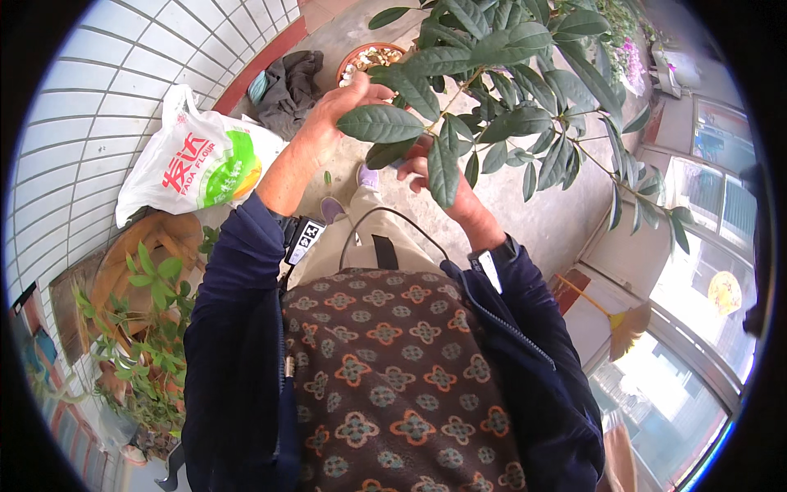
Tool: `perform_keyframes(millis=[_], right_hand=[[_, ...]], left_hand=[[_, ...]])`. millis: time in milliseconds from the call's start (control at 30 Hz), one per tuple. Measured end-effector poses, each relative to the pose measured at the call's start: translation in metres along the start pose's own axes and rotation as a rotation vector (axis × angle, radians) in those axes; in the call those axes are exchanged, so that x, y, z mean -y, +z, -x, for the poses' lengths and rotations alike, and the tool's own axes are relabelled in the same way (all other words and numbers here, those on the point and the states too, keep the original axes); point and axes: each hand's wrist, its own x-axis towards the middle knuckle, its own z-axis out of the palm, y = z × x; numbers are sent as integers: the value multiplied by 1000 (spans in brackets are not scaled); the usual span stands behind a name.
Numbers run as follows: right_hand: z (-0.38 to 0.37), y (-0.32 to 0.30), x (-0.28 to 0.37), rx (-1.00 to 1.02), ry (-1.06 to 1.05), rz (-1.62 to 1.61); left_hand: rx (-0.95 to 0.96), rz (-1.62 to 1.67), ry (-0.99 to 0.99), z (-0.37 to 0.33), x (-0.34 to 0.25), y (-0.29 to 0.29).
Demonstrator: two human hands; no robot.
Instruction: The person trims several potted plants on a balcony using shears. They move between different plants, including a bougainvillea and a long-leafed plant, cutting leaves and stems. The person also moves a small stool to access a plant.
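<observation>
A leafy potted-type plant with large glossy dark green leaves fills the upper middle, its branches reaching right. My left hand is at the left edge of the foliage, with its fingers apart and reaching behind a leaf that partly hides them. Lower and to the right, my right hand is under the leaves, its visible fingers parted and loosely bent. A hanging leaf covers part of this hand. In neither hand can I see a held thing.
A white plastic bag with red and green print leans by the tiled wall. Behind my left hand stand dark cloth and a round pot topped with pale pieces. More plants are at left; a broom is at right.
</observation>
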Motion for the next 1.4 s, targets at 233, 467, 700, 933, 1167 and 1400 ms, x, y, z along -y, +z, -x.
perform_keyframes(millis=[233,467,700,933,1167,1400], right_hand=[[-28,-1,3,370,116,45],[-31,-59,-35,265,184,300],[-21,-96,-69,223,160,-326],[-20,-74,-60,57,268,-121],[25,-50,-41,-100,363,-243],[62,-29,-30,-196,427,-298]], left_hand=[[-126,-330,30,-25,-18,-22],[-413,-521,58,-114,72,-59],[-246,-405,-126,-123,91,-61],[-75,-759,-67,-119,26,-99],[-262,-610,23,-159,-47,-133],[-68,-801,307,-226,-25,-76]])
